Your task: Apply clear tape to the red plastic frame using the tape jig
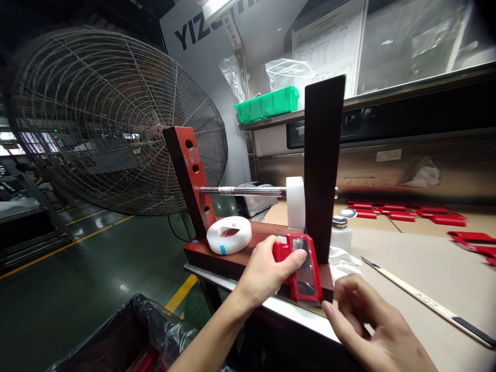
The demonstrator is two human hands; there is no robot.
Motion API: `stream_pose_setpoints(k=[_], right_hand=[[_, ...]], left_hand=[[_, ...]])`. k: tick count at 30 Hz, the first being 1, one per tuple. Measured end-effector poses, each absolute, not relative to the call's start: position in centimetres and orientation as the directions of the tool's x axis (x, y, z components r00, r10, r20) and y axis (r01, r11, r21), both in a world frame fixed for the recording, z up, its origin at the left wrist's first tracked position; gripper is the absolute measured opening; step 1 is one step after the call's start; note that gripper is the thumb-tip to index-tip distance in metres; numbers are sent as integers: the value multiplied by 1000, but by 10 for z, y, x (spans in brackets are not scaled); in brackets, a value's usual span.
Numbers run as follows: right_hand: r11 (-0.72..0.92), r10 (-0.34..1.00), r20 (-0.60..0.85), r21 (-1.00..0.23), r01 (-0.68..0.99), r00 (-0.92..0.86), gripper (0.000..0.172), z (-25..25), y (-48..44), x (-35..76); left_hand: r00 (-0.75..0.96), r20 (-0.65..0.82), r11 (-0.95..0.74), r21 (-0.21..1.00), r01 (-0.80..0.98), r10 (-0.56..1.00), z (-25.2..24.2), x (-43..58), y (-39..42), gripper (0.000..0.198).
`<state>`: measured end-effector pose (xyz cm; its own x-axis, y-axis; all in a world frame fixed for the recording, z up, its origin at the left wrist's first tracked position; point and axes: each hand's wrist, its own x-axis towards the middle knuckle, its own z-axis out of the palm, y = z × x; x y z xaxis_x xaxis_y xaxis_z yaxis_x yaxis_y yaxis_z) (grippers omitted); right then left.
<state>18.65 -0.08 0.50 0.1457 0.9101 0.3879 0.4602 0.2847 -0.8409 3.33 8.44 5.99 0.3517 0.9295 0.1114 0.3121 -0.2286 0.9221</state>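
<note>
My left hand (267,268) grips a red plastic frame with a clear window (306,266), its thumb lying over the frame's edge. My right hand (374,320) is close to the frame's lower right corner, fingers curled and thumb apart from them; nothing shows in it. Behind the frame stands a dark red wooden stand (325,165) with a metal rod (251,191) across it. A white roll of film or tape (295,202) hangs on the rod. Another translucent roll (229,236), with a blue tab, lies on the stand's base.
A craft knife or similar long blade tool (420,297) lies on the bench at right, below several red parts (401,214). A white pump bottle (341,235) is behind the stand. A large fan (124,119) and lined bin (135,325) are at left; a green tray (267,105) sits above.
</note>
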Motion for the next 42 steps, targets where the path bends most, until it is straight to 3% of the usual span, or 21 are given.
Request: stream_pose_setpoints(k=[1, 2, 4, 7, 9, 11, 19, 33, 38, 42], right_hand=[[371, 857, 500, -766, 524, 123, 13, 2, 0, 190], [452, 791, 607, -659, 601, 70, 18, 0, 2, 194], [577, 655, 741, -364, 732, -148, 46, -3, 6, 204], [632, 505, 732, 48, 774, -458, 67, -5, 14, 216], [610, 463, 696, 201, 767, -550, 68, -7, 17, 219], [589, 445, 675, 274, 760, -588, 67, -9, 19, 220], [595, 381, 738, 266, 758, -557, 48, -12, 22, 217], [553, 379, 813, 184, 813, -442, 49, 1, 31, 216], [470, 362, 807, 274, 839, -466, 42, 9, 36, 217], [463, 363, 815, 263, 846, -452, 47, 19, 37, 219]], left_hand=[[356, 106, -225, 924, 311, 929, 60, 33, 84, 35], [359, 102, -221, 925, 309, 928, 60, 34, 84, 35], [366, 95, -216, 927, 307, 926, 60, 34, 84, 36], [367, 88, -210, 929, 304, 926, 61, 34, 83, 34], [365, 84, -204, 931, 304, 927, 61, 34, 83, 33], [361, 81, -199, 932, 304, 929, 62, 33, 82, 32], [360, 78, -196, 932, 304, 930, 64, 32, 81, 32], [353, 100, -217, 926, 308, 930, 60, 31, 84, 33], [351, 112, -224, 928, 298, 930, 61, 30, 83, 36], [360, 106, -222, 928, 299, 927, 61, 30, 82, 33]])
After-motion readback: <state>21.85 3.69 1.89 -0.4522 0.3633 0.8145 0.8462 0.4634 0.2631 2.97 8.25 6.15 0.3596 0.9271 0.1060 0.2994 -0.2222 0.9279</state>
